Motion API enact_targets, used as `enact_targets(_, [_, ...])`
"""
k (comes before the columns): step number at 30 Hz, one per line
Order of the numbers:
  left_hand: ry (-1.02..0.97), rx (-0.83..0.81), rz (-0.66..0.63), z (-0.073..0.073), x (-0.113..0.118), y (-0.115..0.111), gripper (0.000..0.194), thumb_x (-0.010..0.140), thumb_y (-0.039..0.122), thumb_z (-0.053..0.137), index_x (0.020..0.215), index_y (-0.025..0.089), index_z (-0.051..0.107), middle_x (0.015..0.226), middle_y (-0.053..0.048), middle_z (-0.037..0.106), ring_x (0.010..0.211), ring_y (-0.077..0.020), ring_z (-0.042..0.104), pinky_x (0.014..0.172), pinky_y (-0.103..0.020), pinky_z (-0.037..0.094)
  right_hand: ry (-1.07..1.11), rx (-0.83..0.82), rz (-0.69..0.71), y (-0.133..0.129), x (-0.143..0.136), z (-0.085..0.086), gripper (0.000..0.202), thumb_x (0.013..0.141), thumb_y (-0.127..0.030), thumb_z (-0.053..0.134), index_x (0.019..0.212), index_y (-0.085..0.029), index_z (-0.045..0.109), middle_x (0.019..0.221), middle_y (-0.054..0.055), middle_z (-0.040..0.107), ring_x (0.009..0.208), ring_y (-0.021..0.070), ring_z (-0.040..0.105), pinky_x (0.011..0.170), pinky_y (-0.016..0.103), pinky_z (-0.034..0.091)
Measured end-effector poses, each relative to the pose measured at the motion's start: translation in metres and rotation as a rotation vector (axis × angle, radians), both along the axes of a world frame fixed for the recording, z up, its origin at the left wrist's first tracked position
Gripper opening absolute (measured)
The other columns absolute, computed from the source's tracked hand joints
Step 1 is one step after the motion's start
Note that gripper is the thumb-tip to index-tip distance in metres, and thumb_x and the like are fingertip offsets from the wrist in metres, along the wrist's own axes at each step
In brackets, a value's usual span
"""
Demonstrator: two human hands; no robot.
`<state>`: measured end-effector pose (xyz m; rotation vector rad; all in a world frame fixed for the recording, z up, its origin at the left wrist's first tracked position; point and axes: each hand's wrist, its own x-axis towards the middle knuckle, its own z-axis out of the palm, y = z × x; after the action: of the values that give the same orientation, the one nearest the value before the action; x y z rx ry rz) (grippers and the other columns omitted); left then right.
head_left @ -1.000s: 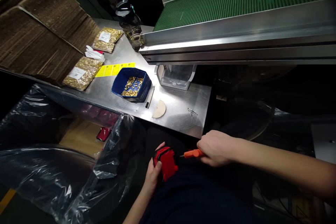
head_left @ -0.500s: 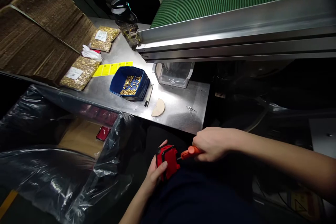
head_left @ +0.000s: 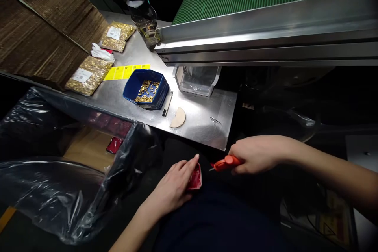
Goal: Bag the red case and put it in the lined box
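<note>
My left hand (head_left: 173, 185) is closed around a small red plastic part (head_left: 195, 179) low in the middle of the view. Its hollow inner side and rim face up, and my fingers cover the rest. To the right, my right hand (head_left: 251, 152) grips an orange-handled tool (head_left: 226, 162) with a thin metal tip pointing left at the part. A short gap separates the tip from the part. The tool's exact kind is hidden by my fingers.
On the metal table (head_left: 203, 128) are a blue bin (head_left: 161, 98) of small brass pieces, a pen-like stick (head_left: 167, 104), a beige disc (head_left: 178, 118) and a small metal item (head_left: 215, 120). A green conveyor (head_left: 265, 4) runs behind; a plastic-lined box (head_left: 88, 149) stands left.
My left hand has turned the red part, so its hollow side shows instead of its red and black outside. My right hand and the tool have shifted right, away from the part.
</note>
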<state>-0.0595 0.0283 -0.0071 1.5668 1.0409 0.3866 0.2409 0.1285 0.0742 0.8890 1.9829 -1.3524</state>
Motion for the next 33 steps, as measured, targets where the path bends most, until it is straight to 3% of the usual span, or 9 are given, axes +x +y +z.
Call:
enact_targets(4, [-0.071,0.02,-0.034,0.0,0.01,0.008,0.089,0.066,0.007,0.078,0.149,0.025,0.053,0.153,-0.01,0.055,0.137,-0.0408,0.052,0.118,-0.051,0.038,-0.062,0.13,0.092,0.0,-0.024,-0.003,0.029,0.084,-0.041,0.058,0.076,-0.017,0.072,0.065,0.005,0.068,0.048,0.0172,0.055,0.045,0.027,0.032])
enact_targets(8, [0.021,-0.048,-0.038,-0.005,0.005,0.013,0.099,0.065,0.007,0.079,0.154,0.033,0.045,0.158,-0.008,0.048,0.142,-0.0401,0.047,0.12,-0.055,0.034,-0.087,0.267,0.078,0.002,-0.032,0.002,0.03,0.084,-0.039,0.059,0.089,-0.015,0.076,0.077,0.012,0.075,0.059,0.0229,0.066,0.049,0.028,0.036])
enact_targets(11, [-0.058,-0.234,0.274,-0.015,0.001,0.01,0.088,0.074,0.027,0.083,0.153,0.031,0.047,0.15,-0.012,0.056,0.135,-0.0409,0.054,0.118,-0.056,0.038,-0.066,0.247,0.06,-0.006,-0.022,0.011,0.028,0.085,-0.038,0.059,0.091,-0.016,0.075,0.077,0.011,0.075,0.063,0.0246,0.069,0.051,0.028,0.037])
enact_targets(15, [-0.488,-0.839,0.715,-0.026,0.01,-0.004,0.078,0.091,0.056,0.063,0.158,0.027,0.035,0.136,-0.017,0.067,0.118,-0.0413,0.067,0.1,-0.057,0.054,-0.019,0.303,0.045,-0.031,-0.007,0.008,0.025,0.087,-0.034,0.06,0.1,-0.016,0.071,0.082,0.01,0.075,0.069,0.0268,0.071,0.054,0.031,0.039])
enact_targets(18, [-0.598,-1.049,0.763,-0.028,0.021,-0.01,0.084,0.09,0.049,0.069,0.16,0.027,0.028,0.134,-0.016,0.069,0.117,-0.0388,0.068,0.095,-0.049,0.058,0.062,0.422,0.012,-0.039,0.011,-0.011,0.024,0.086,-0.028,0.062,0.106,-0.016,0.065,0.092,0.009,0.072,0.079,0.026,0.069,0.068,0.034,0.047])
enact_targets(22, [-0.674,-1.088,0.747,-0.027,0.026,-0.003,0.091,0.089,0.049,0.07,0.162,0.023,0.023,0.14,-0.02,0.065,0.123,-0.0403,0.065,0.097,-0.047,0.058,0.0,0.735,-0.028,-0.008,0.056,-0.045,0.034,0.084,-0.02,0.065,0.118,-0.018,0.06,0.117,0.012,0.063,0.109,0.0282,0.06,0.099,0.04,0.041])
enact_targets(26, [-0.682,-1.127,0.771,-0.031,0.027,0.003,0.094,0.089,0.048,0.071,0.164,0.026,0.018,0.138,-0.02,0.066,0.122,-0.0408,0.066,0.094,-0.048,0.059,-0.27,0.876,-0.106,0.041,0.098,-0.087,0.045,0.092,-0.018,0.06,0.136,-0.021,0.054,0.139,0.016,0.052,0.121,0.0305,0.054,0.1,0.039,0.04])
enact_targets(29, [-0.677,-1.133,0.81,-0.036,0.028,0.001,0.094,0.087,0.048,0.073,0.163,0.028,0.021,0.136,-0.019,0.068,0.121,-0.0413,0.066,0.093,-0.049,0.059,-0.39,0.882,-0.128,0.064,0.113,-0.123,0.046,0.097,-0.012,0.053,0.143,-0.016,0.049,0.146,0.021,0.049,0.112,0.0275,0.063,0.09,0.035,0.047])
enact_targets(33, [-0.679,-1.094,0.828,-0.039,0.028,-0.002,0.101,0.083,0.051,0.076,0.163,0.027,0.019,0.134,-0.019,0.069,0.119,-0.0416,0.068,0.094,-0.047,0.059,-0.508,0.885,-0.156,0.074,0.119,-0.158,0.04,0.105,-0.028,0.054,0.143,-0.018,0.049,0.144,0.015,0.054,0.099,0.0224,0.067,0.081,0.036,0.056])
